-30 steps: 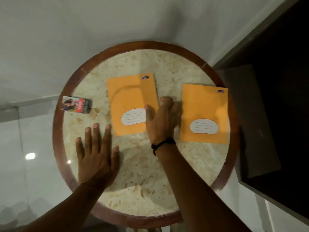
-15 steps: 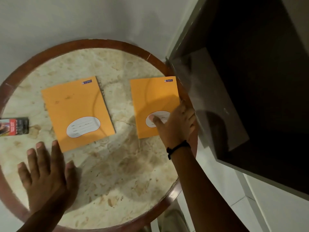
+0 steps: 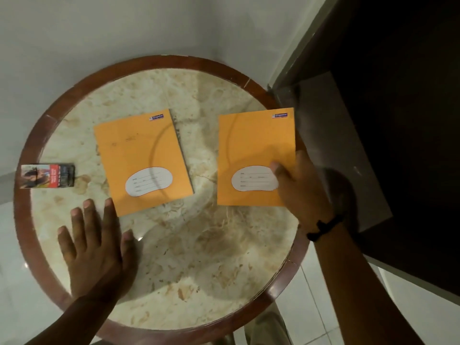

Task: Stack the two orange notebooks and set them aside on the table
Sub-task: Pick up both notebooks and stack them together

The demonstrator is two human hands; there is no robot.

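Observation:
Two orange notebooks with white label patches lie side by side on a round marble table (image 3: 174,257). The left notebook (image 3: 142,155) rests flat in the table's middle, slightly turned. The right notebook (image 3: 251,150) sits at the table's right edge, its right side reaching past the wooden rim. My right hand (image 3: 298,185) grips that notebook's lower right edge, thumb on the cover beside the label. My left hand (image 3: 94,247) lies flat on the marble, fingers spread, fingertips just touching the left notebook's lower left corner.
A small red and black printed box (image 3: 47,179) lies across the table's left wooden rim (image 3: 23,220). A dark cabinet (image 3: 373,120) stands close against the table's right side. White tiled floor shows below and to the left.
My right hand moved from the left notebook across to the right one and took its lower right edge. My left hand stayed flat on the table. The head view swung right, then back.

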